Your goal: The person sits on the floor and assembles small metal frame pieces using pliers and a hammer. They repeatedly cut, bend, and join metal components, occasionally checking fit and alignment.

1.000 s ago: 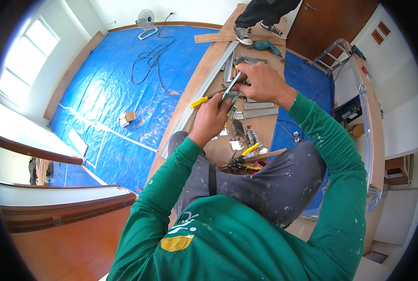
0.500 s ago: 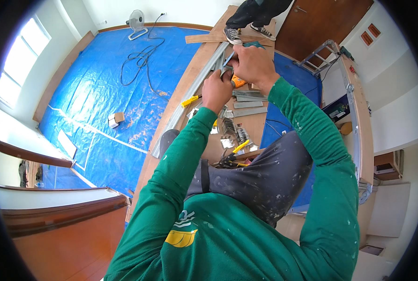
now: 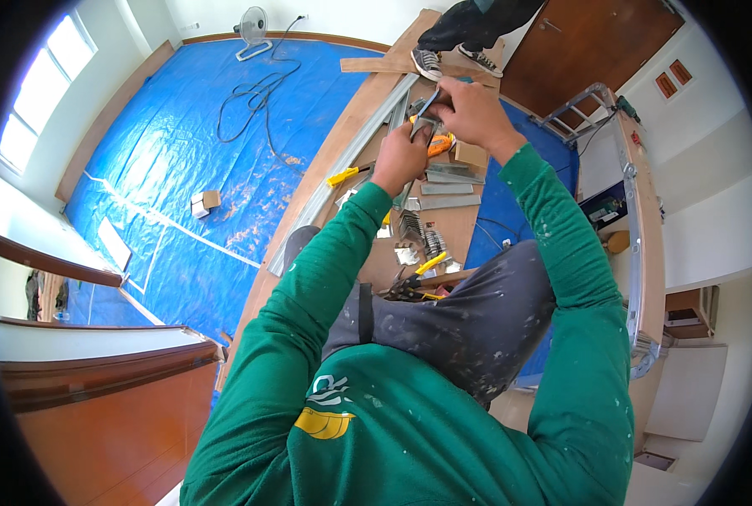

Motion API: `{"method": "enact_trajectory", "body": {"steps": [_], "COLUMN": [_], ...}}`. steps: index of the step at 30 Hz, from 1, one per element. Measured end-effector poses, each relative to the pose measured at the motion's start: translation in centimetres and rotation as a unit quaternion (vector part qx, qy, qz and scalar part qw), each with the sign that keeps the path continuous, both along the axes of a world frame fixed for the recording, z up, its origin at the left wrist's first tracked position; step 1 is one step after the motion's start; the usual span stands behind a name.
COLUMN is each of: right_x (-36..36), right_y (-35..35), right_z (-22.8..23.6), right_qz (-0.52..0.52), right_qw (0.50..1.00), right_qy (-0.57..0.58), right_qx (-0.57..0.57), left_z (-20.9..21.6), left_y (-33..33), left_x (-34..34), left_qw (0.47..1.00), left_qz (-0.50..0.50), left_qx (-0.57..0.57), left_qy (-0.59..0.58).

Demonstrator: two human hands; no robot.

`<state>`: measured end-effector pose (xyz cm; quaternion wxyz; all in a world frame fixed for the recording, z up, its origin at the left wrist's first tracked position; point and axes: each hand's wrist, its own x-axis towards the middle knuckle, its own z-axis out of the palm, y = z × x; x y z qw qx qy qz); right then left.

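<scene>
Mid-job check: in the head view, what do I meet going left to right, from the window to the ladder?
Window, small cardboard box, fan, yellow-handled tool, left hand, right hand, metal ladder.

Relative to the first picture, left hand and right hand have moved farther out from the body over the board, and the narrow strip between them has gone with them, now showing a shorter visible length. An orange object, unseen at first and partly covered half a second ago, now shows more fully below the right hand, with a small cardboard box newly exposed beside it. Teal power tool, initially in plain sight, now mostly hidden behind the right hand.
</scene>
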<state>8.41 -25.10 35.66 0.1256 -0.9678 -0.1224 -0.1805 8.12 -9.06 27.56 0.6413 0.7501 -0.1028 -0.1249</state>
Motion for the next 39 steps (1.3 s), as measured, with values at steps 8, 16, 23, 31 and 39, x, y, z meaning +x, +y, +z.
{"method": "enact_trajectory", "body": {"steps": [8, 16, 23, 31, 39], "right_x": [0.2, 0.0, 0.5, -0.2, -1.6], "right_y": [-0.8, -0.5, -1.1, -0.4, 0.0], "right_z": [0.5, -0.5, -1.1, 0.3, 1.9], "right_qz": [0.063, 0.104, 0.110, 0.295, 0.357], "right_qw": [0.997, 0.991, 0.946, 0.628, 0.586], "right_qy": [0.046, 0.081, 0.207, 0.374, 0.448], "right_qx": [0.004, 0.038, 0.225, 0.616, 0.573], "left_z": [-0.4, -1.2, -1.2, 1.4, 3.4], "left_y": [1.6, 3.9, 4.1, 4.1, 5.0], "left_x": [-0.8, -0.9, -2.1, -4.5, -5.7], "left_qw": [0.993, 0.970, 0.946, 0.936, 0.944], "left_qz": [-0.104, -0.160, -0.194, -0.241, -0.283], "left_qx": [-0.046, -0.126, -0.183, -0.192, -0.109], "left_qy": [0.033, 0.133, 0.183, 0.170, 0.130]}}
